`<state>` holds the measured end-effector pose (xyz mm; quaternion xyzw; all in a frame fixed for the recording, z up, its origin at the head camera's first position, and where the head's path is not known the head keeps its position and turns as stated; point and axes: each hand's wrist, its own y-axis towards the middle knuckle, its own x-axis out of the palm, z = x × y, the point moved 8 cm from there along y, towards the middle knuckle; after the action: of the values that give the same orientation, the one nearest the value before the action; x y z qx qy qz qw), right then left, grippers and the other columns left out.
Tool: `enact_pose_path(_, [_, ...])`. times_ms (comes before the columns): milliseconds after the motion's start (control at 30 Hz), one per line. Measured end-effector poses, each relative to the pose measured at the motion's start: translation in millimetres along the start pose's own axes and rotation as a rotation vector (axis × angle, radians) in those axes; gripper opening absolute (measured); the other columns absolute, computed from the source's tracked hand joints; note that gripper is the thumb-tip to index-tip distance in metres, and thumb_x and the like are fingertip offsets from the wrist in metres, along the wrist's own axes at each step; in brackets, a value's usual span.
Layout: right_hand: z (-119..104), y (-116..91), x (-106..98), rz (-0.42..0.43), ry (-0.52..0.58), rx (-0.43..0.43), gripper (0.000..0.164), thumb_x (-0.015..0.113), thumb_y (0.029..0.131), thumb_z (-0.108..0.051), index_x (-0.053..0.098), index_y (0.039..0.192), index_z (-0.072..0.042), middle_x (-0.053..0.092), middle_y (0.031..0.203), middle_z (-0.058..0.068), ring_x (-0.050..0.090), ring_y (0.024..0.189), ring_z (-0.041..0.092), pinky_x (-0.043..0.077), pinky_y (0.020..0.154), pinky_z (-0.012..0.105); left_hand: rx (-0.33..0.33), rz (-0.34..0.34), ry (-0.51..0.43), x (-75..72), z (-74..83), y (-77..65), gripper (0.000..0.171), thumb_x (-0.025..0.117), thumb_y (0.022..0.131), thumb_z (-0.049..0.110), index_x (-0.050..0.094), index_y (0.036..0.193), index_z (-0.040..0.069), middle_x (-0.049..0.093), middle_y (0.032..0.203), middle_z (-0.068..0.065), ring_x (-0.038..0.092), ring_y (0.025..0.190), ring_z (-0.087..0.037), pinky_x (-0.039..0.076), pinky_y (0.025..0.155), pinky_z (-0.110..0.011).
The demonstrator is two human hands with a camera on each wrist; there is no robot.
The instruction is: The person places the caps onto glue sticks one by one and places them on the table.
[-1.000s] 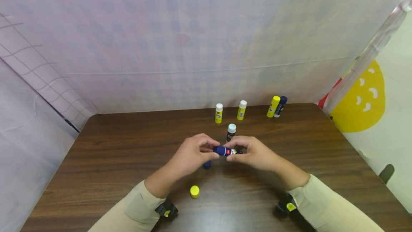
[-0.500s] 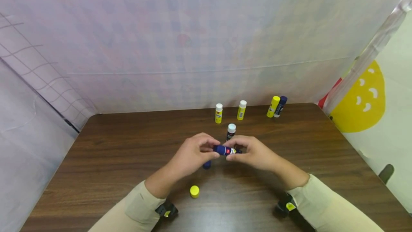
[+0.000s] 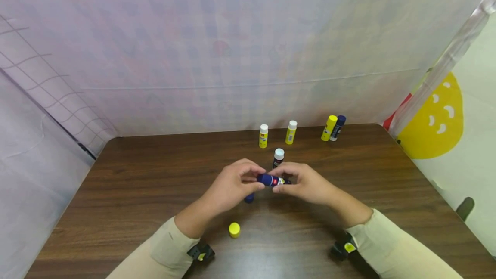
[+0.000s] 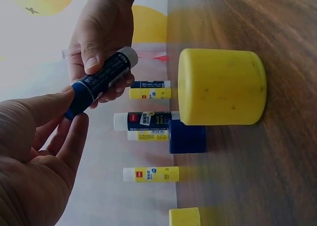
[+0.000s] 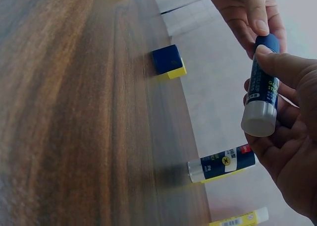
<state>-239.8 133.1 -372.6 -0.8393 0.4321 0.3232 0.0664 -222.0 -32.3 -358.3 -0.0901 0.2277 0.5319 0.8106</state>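
My left hand and right hand hold a navy glue stick between them above the table. The left thumb and fingers pinch its dark blue cap, which sits on the tube. The right hand grips the labelled body, and the white base points out of that hand in the right wrist view. Just behind stands an uncapped-looking navy glue stick with a white top. A loose navy cap is on the table, partly hidden by my left hand. Closer to me is a yellow cap.
Two yellow glue sticks with white tops, one left and one right, stand toward the back edge. Farther right, a yellow-capped stick and a navy one stand together. Another yellow cap shows in the left wrist view.
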Motion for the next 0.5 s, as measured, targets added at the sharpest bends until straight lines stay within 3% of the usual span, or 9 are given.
enact_pose_path(200, [-0.8, -1.3, -2.9, 0.019, -0.023, -0.035, 0.027, 0.081, 0.092, -0.019, 0.074, 0.117, -0.018, 0.075, 0.109, -0.004, 0.068, 0.101, 0.011, 0.061, 0.086, 0.032, 0.011, -0.003, -0.008, 0.5, 1.0, -0.1, 0.028, 0.075, 0.096, 0.009, 0.073, 0.123, 0.01, 0.066, 0.121, -0.001, 0.071, 0.111, -0.018, 0.059, 0.095, -0.02])
enact_pose_path(500, [-0.7, -0.9, -4.9, 0.023, -0.002, -0.014, 0.026, 0.081, 0.092, -0.02, 0.074, 0.117, -0.019, 0.075, 0.108, -0.004, 0.069, 0.101, 0.012, 0.06, 0.086, 0.027, 0.003, 0.008, -0.005, -2.0, 1.0, -1.4, 0.032, 0.073, 0.097, 0.007, 0.07, 0.129, 0.008, 0.065, 0.123, -0.002, 0.072, 0.113, -0.02, 0.06, 0.093, -0.021])
